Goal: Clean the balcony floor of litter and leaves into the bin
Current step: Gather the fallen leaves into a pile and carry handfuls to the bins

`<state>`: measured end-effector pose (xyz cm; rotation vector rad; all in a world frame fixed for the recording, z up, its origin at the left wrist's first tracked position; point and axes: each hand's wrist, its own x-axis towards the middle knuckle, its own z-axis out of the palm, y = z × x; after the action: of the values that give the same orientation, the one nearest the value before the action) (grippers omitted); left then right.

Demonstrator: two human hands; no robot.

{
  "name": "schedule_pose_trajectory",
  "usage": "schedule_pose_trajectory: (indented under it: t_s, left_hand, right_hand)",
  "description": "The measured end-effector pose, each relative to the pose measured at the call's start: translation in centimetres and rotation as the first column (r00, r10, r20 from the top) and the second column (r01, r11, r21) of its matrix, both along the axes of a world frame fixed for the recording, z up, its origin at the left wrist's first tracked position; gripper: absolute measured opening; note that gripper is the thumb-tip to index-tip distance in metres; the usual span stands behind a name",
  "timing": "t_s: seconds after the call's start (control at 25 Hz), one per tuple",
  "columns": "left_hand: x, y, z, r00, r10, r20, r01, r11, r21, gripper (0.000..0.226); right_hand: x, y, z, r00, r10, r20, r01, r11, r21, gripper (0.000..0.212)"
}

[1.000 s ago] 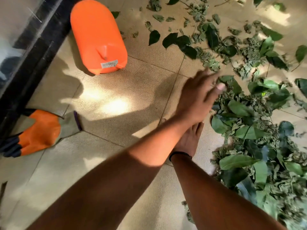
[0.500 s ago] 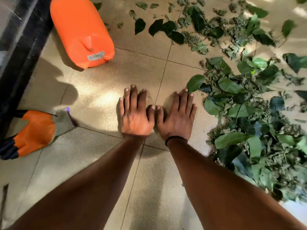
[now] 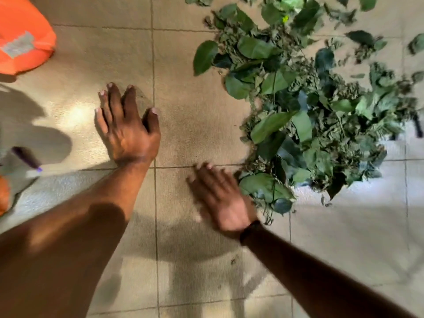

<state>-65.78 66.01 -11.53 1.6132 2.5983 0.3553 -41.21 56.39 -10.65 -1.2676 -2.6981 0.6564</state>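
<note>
The heap of leaves (image 3: 305, 115) lies on the tiled balcony floor (image 3: 197, 125), spread from the middle toward the right and far edges of the view: broad fresh green blades mixed with dry, crumpled bits and thin stems. It looks very light, loose and springy, with brittle scraps likely to crumble or slip between fingers, so it probably handles best scooped from underneath at the heap's near edge, with two hands squeezing a bundle between the palms. The right hand (image 3: 222, 198), blurred, lies flat with straight fingers just beside the heap's nearest leaves, gripping nothing. The left hand (image 3: 128, 127) rests flat and spread on bare tile, well apart from the heap, also empty. An orange plastic container (image 3: 21, 40), perhaps the bin, lies at the far left.
</note>
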Motion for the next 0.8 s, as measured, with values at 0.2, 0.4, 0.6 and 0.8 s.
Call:
schedule_pose_trajectory:
  t_s: [0.2,0.4,0.6,0.8]
  left_hand:
    - [-0.1,0.2,0.1,1.0,0.006,0.019,-0.006,1.0,-0.011,0.068]
    - [0.5,0.5,1.7,0.998,-0.048,0.034,0.053,0.987,-0.15,0.1]
    - [5.4,1.0,5.4,0.952,-0.029,0.305,0.227,0.735,-0.639,0.159]
    - [12.4,0.6,6.9,0.964,0.072,0.256,0.203,0.427,-0.881,0.189]
  right_hand:
    - [3.7,6.9,-0.5,0.967,-0.248,0.058,0.249,0.968,-0.017,0.055]
    - [3.4,6.6,-0.7,0.963,-0.268,0.01,0.268,0.962,-0.056,0.057]
    - [3.4,6.5,-0.3,0.959,-0.282,-0.027,0.278,0.955,-0.1,0.056]
    - [3.6,6.7,-0.2,0.958,-0.284,-0.042,0.274,0.948,-0.162,0.054]
